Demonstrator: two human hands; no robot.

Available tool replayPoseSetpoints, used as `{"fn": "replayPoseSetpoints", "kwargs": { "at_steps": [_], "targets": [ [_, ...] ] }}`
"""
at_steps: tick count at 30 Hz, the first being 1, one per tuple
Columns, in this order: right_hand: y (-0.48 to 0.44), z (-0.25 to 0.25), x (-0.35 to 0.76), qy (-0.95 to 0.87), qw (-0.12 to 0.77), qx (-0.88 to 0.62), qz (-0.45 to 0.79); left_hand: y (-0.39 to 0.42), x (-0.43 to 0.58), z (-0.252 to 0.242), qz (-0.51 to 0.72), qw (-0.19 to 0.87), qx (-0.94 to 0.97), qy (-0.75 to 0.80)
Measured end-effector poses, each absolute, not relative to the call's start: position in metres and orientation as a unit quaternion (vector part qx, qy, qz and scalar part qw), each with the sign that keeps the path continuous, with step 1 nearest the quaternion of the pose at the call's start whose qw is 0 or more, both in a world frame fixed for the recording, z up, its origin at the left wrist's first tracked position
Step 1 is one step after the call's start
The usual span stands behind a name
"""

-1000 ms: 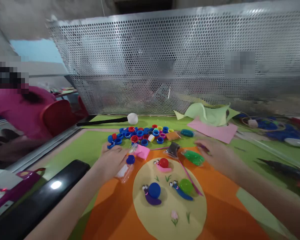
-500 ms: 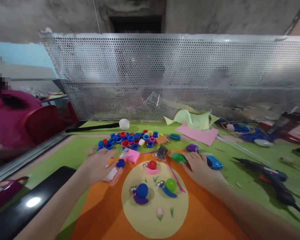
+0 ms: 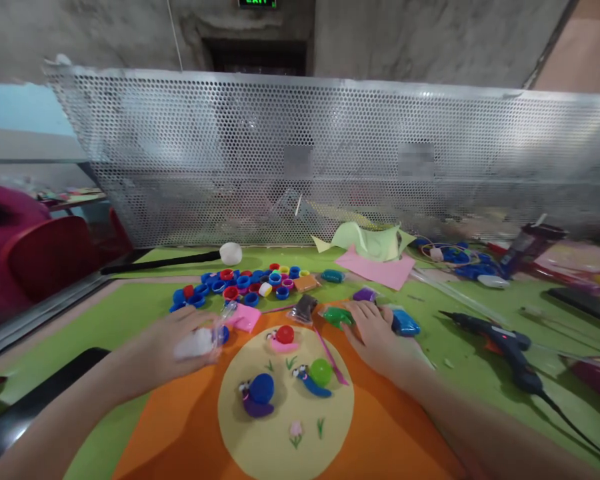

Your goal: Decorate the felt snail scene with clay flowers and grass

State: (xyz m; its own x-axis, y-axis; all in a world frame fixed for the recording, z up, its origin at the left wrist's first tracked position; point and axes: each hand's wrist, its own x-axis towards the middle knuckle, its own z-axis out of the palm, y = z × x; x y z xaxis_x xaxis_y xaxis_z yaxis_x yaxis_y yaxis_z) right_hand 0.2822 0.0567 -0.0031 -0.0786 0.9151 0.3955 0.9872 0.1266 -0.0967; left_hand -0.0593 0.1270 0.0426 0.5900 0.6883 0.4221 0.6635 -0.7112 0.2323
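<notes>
My left hand [image 3: 165, 341] is closed on a packet of white clay [image 3: 196, 343], smeared by motion, at the left edge of the orange sheet [image 3: 175, 413]. A blue cap [image 3: 223, 334] and a pink clay packet [image 3: 245, 317] lie by its fingertips. My right hand [image 3: 377, 333] rests palm down with fingers stretched out, its thumb at a green clay packet [image 3: 337, 317]. Right of it is a blue clay packet [image 3: 406, 323]. Between my hands, a pale yellow disc [image 3: 285, 460] bears a red-shelled snail [image 3: 284, 337], a blue-shelled snail [image 3: 260, 390] and a green-shelled snail [image 3: 320, 373].
Several bottle caps [image 3: 231, 293] lie beyond the sheet, with brown [image 3: 304, 309] and purple [image 3: 365, 295] packets nearby. A glue gun [image 3: 505, 340] with a cord lies right. A dark glossy slab [image 3: 40, 393] is left. A perforated metal screen [image 3: 260, 160] stands behind.
My left hand has closed on the white clay packet, which lay under its fingers before. My right hand stays by the green packet. The view has swung slightly right.
</notes>
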Motion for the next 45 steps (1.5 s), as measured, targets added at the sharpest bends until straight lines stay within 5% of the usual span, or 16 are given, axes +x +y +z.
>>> {"fn": "replayPoseSetpoints", "kwargs": {
  "at_steps": [7,20,30,45],
  "targets": [
    [0.059,-0.008,0.288,-0.735,0.216,-0.634,-0.109,0.107,-0.042,0.060,0.182,0.043,0.896,0.402],
    [0.023,0.043,0.216,-0.847,0.341,-0.407,-0.032,0.069,-0.009,0.043,0.239,0.118,0.915,0.303],
    [0.033,0.051,0.187,-0.824,0.382,-0.418,-0.028,0.064,-0.002,0.043,0.284,0.191,0.888,0.309],
    [0.039,0.035,0.189,-0.814,0.408,-0.408,0.061,0.063,0.003,0.032,0.327,0.091,0.900,0.275]
  ]
}}
